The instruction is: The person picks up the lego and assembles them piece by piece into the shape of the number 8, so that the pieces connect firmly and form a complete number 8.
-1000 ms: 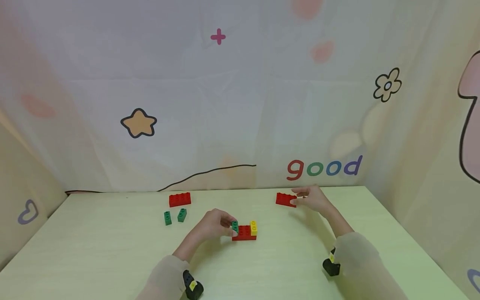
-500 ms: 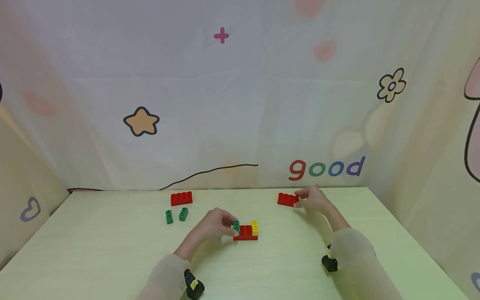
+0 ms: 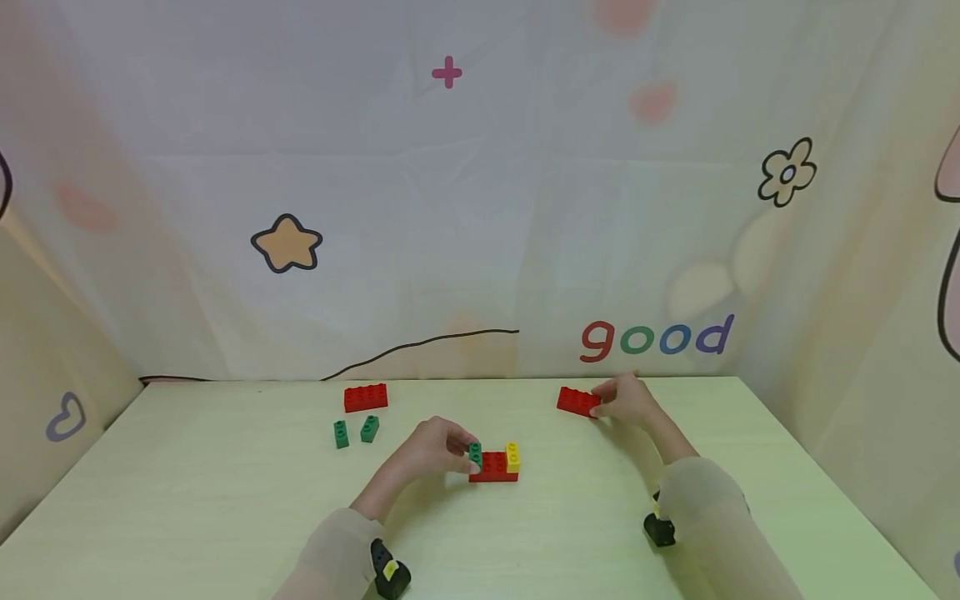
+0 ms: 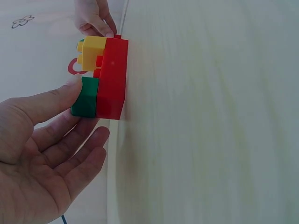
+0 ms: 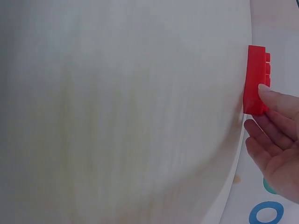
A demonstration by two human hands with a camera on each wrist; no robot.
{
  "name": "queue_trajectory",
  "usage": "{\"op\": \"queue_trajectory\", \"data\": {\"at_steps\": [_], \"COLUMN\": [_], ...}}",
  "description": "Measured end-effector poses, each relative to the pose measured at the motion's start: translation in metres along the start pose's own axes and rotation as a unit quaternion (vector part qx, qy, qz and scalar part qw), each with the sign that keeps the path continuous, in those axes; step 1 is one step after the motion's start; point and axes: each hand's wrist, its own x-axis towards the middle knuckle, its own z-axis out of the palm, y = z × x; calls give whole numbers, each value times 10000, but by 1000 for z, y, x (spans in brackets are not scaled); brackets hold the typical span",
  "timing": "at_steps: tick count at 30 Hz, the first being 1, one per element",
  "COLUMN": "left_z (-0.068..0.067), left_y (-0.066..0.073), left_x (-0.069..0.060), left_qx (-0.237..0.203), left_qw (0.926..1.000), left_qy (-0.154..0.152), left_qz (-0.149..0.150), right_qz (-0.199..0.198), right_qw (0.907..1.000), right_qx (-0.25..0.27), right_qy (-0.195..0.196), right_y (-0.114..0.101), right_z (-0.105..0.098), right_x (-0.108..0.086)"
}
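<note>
My left hand (image 3: 430,451), fingers curled, pinched 1 green brick (image 4: 85,99) on the left of 1 base red brick (image 4: 113,79); 1 yellow brick (image 4: 95,47) topped its right. My right hand (image 3: 627,402), likewise, pinched 1 separate red brick (image 3: 576,402) near the back of the bench (image 3: 225,508). Left lay 2 loose green bricks (image 3: 341,434), 1 rear red brick (image 3: 366,398).

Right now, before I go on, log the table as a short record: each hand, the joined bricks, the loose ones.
Left hand: pinches the green brick
Joined bricks: green brick on left end of near red brick, yellow brick on right end
Right hand: grips right end of right-hand red brick
Loose, untouched: far-left red brick; two small green bricks nearer the person
</note>
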Motion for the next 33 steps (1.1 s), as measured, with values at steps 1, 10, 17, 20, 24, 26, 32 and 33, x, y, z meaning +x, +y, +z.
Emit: {"op": "queue_trajectory", "data": {"at_steps": [1,10,17,20,24,26,32,33], "left_z": [0,3,1,0,0,0,1,1], "left_y": [0,0,1,1,0,0,-1,-1], "left_x": [0,1,0,0,0,-1,-2,-2], "left_qx": [2,8,-29,-21,-28,-18,28,15], "left_qw": [10000,10000,10000,10000,10000,10000,9999,9999], "left_qy": [1,-15,-14,-7,3,2,-45,-48], "left_qz": [1,25,3,11,21,32,127,145], "right_qz": [4,-86,-695,-867,-1049,-1111,-1196,-1240], "right_qw": [10000,9995,9962,9942,9913,9898,9863,9852], "right_qx": [11,283,515,641,796,877,1083,1123], "right_qy": [12,137,77,41,-76,-157,-340,-385], "right_y": [0,-5,-24,-35,-48,-55,-69,-71], "right_z": [0,-1,0,3,9,12,21,23], "right_x": [0,-9,-21,-28,-38,-42,-53,-55]}}
